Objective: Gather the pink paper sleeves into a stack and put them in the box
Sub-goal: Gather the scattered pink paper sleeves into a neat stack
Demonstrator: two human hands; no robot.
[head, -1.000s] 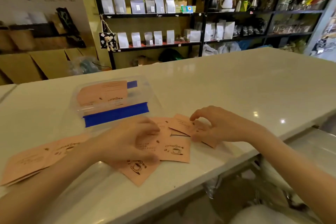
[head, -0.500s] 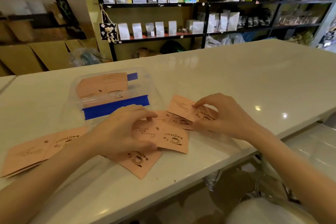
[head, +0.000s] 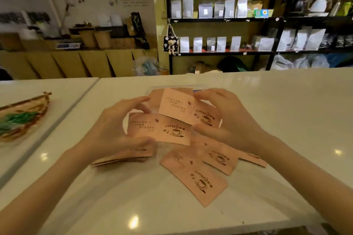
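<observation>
I see the left hand [head: 112, 131] and right hand [head: 227, 120] pinching a few pink sleeves [head: 162, 129] between them, lifted to square the edges (my guess). More sleeves [head: 198, 175] lie beneath the grip; the box [head: 152, 89] sits just beyond.

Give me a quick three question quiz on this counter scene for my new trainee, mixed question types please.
1. True or false: both hands hold pink sleeves above the counter.
2. What picture is printed on the sleeves?
3. Where do loose sleeves lie? A) on a shelf B) on the counter C) on the floor

Key:
1. True: left hand and right hand grip lifted sleeves.
2. A steaming coffee cup.
3. B: loose sleeves lie on the counter.
</observation>
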